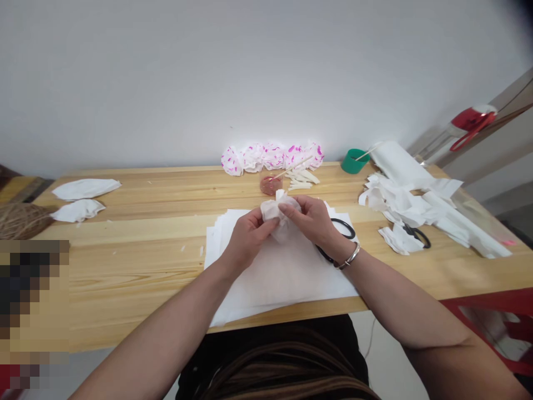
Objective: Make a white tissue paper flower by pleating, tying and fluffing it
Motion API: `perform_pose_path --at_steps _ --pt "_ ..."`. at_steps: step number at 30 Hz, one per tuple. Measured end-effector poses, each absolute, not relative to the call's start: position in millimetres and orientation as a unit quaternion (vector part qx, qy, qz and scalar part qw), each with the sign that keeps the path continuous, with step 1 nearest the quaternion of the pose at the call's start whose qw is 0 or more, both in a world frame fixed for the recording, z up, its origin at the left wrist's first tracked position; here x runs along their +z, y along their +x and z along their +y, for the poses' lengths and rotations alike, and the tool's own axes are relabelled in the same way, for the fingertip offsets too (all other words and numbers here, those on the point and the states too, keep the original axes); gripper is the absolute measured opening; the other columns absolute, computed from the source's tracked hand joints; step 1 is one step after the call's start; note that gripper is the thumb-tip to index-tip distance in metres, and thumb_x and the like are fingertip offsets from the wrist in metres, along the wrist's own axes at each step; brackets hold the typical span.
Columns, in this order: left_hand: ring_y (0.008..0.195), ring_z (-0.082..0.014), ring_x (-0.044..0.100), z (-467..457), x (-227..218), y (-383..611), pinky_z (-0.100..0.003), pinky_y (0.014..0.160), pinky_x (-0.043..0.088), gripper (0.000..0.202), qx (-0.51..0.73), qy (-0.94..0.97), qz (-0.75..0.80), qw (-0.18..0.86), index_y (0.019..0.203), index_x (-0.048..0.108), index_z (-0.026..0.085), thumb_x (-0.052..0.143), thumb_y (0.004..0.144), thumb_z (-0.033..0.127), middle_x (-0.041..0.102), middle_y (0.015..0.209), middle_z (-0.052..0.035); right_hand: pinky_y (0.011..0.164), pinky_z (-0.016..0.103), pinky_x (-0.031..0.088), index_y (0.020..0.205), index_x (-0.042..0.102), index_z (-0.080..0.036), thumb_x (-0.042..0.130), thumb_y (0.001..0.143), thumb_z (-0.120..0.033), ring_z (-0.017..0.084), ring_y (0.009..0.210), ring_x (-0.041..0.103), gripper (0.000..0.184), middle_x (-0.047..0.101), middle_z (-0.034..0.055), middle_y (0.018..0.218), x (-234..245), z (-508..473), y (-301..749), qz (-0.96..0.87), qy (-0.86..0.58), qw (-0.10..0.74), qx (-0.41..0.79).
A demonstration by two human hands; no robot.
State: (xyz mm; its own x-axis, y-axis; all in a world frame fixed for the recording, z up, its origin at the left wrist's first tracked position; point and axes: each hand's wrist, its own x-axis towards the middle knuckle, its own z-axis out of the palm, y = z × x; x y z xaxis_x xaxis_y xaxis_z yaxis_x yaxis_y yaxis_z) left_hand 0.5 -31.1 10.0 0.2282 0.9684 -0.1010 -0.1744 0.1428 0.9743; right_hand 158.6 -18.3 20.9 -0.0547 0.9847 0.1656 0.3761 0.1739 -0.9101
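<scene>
My left hand and my right hand are both closed around a bunched wad of white tissue paper, held just above a stack of white paper sheets on the wooden table. A metal bangle sits on my right wrist. Under that wrist lies a pair of black-handled scissors, partly hidden.
A row of white tissue flowers with pink spots stands at the table's far edge, with a small reddish dish, a stick and cut white strips in front. A green cup and heaped white paper over black scissors lie right. Two tissue pieces lie left.
</scene>
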Motion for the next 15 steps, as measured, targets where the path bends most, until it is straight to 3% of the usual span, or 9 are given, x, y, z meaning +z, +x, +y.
perform_pose_path --at_steps 7,11,15 --pt "0.079 -0.0166 0.059 -33.9 8.7 4.0 -0.027 0.071 0.044 0.041 0.456 0.526 0.451 0.559 0.099 0.062 0.018 0.075 0.064 0.034 0.067 0.087 -0.0024 0.05 0.022 0.031 0.069 0.059 -0.016 0.056 0.079 -0.036 0.008 0.054 0.037 0.023 0.046 -0.0032 0.057 16.4 -17.1 156.3 -0.609 -0.534 0.46 0.363" --pt "0.073 -0.015 0.056 -33.3 5.3 2.3 -0.026 0.066 0.041 0.031 0.443 0.556 0.49 0.504 0.097 0.063 0.017 0.069 0.071 0.034 0.065 0.082 -0.0014 0.049 0.022 0.03 0.069 0.06 -0.015 0.057 0.078 -0.037 0.008 0.054 0.036 0.025 0.045 -0.0031 0.057 18.4 -18.6 154.9 -0.604 -0.531 0.454 0.383" --pt "0.063 -0.013 0.052 -34.0 5.0 0.9 -0.025 0.059 0.038 0.023 0.42 0.562 0.47 0.535 0.09 0.065 0.018 0.067 0.072 0.031 0.062 0.072 0.001 0.048 0.023 0.026 0.062 0.054 -0.016 0.058 0.077 -0.045 0.008 0.053 0.031 0.033 0.039 -0.0042 0.055 17.1 -17.9 156.3 -0.601 -0.538 0.448 0.387"
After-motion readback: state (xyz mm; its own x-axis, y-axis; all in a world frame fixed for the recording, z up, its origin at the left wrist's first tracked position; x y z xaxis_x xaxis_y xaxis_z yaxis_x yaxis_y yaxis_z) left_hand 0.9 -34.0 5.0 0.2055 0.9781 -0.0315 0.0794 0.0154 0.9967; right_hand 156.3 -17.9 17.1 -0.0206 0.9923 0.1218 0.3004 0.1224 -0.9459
